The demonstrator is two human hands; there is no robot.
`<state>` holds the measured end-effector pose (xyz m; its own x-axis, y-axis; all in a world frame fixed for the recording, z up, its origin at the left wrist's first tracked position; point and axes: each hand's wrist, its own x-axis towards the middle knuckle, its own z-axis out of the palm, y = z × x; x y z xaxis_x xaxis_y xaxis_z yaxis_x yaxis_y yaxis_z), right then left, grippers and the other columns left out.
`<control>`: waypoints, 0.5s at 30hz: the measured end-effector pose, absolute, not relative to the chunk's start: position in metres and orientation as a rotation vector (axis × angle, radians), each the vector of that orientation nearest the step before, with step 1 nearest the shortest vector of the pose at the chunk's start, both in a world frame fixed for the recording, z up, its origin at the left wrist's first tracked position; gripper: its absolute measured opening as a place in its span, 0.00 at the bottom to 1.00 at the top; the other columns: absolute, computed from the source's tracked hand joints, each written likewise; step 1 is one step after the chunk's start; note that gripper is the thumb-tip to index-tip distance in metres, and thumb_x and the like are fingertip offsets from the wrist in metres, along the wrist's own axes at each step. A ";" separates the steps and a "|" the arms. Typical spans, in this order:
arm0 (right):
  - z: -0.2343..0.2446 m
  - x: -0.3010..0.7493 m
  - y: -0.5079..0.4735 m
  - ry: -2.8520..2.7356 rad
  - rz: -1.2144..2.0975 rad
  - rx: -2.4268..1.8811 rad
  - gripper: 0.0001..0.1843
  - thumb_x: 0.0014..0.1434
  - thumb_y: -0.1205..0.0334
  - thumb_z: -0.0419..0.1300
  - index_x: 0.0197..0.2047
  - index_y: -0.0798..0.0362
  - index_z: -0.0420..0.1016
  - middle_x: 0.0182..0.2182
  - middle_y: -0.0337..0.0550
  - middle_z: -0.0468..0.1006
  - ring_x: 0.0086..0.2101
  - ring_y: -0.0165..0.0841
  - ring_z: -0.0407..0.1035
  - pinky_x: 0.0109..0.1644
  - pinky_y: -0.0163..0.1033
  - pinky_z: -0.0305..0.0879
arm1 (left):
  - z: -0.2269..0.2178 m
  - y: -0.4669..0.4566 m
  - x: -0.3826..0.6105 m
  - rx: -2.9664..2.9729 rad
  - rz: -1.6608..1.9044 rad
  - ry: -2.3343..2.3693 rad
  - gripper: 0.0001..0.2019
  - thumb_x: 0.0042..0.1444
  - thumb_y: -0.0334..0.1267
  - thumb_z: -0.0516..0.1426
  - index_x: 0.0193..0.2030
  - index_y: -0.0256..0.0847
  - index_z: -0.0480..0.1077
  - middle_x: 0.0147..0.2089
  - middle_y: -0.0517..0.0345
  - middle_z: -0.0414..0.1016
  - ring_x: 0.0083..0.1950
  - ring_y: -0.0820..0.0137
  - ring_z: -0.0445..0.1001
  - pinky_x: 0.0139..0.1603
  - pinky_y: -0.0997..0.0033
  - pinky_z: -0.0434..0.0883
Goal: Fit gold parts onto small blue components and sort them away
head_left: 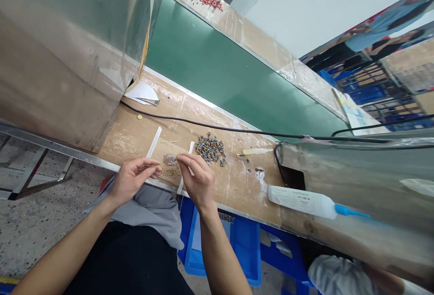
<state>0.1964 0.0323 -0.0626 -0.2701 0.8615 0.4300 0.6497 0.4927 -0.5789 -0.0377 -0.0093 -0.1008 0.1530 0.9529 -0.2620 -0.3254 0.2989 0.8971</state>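
Gold-toned part [155,167] sits just left of and below the frame's centre; it looks light, stiff and easy to drop, probably best held by its edges. It lies between the left hand's [134,177] thumb and forefinger, pinched on it. The right hand's [199,180] fingertips are together beside a translucent clump [170,160]; anything between them is too small to tell.

Right hand [198,178] is beside piled parts [210,149], left hand [134,180] farther off.
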 end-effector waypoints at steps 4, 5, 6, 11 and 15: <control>-0.063 0.197 0.032 -2.004 0.387 -1.233 0.12 0.77 0.68 0.63 0.54 0.43 0.87 0.49 0.45 0.90 0.50 0.40 0.85 0.56 0.48 0.81 | -0.098 -0.009 -0.038 0.784 1.063 1.000 0.15 0.72 0.48 0.68 0.56 0.41 0.85 0.50 0.48 0.91 0.49 0.61 0.90 0.54 0.61 0.88; -0.063 0.197 0.032 -2.003 0.386 -1.238 0.12 0.77 0.68 0.63 0.54 0.43 0.87 0.49 0.46 0.90 0.50 0.40 0.85 0.56 0.48 0.82 | -0.098 -0.009 -0.038 0.785 1.063 1.001 0.15 0.72 0.48 0.68 0.56 0.41 0.85 0.49 0.48 0.91 0.49 0.61 0.90 0.54 0.61 0.88; -0.063 0.198 0.032 -2.005 0.385 -1.241 0.12 0.77 0.68 0.63 0.54 0.43 0.87 0.49 0.46 0.90 0.50 0.40 0.85 0.57 0.48 0.82 | -0.097 -0.009 -0.038 0.786 1.062 1.004 0.15 0.72 0.48 0.68 0.56 0.40 0.85 0.49 0.48 0.91 0.48 0.61 0.90 0.54 0.61 0.88; -0.060 0.200 0.030 -2.011 0.381 -1.229 0.12 0.77 0.68 0.63 0.54 0.44 0.87 0.48 0.45 0.90 0.49 0.39 0.85 0.55 0.47 0.82 | -0.098 -0.009 -0.039 0.794 1.059 0.998 0.14 0.72 0.47 0.69 0.56 0.40 0.85 0.49 0.49 0.91 0.48 0.61 0.90 0.53 0.62 0.88; -0.060 0.202 0.027 -2.021 0.366 -1.225 0.11 0.77 0.68 0.64 0.54 0.44 0.87 0.48 0.46 0.90 0.47 0.39 0.85 0.54 0.47 0.82 | -0.098 -0.009 -0.039 0.806 1.065 0.994 0.14 0.72 0.47 0.68 0.56 0.40 0.85 0.48 0.49 0.91 0.48 0.62 0.90 0.53 0.64 0.88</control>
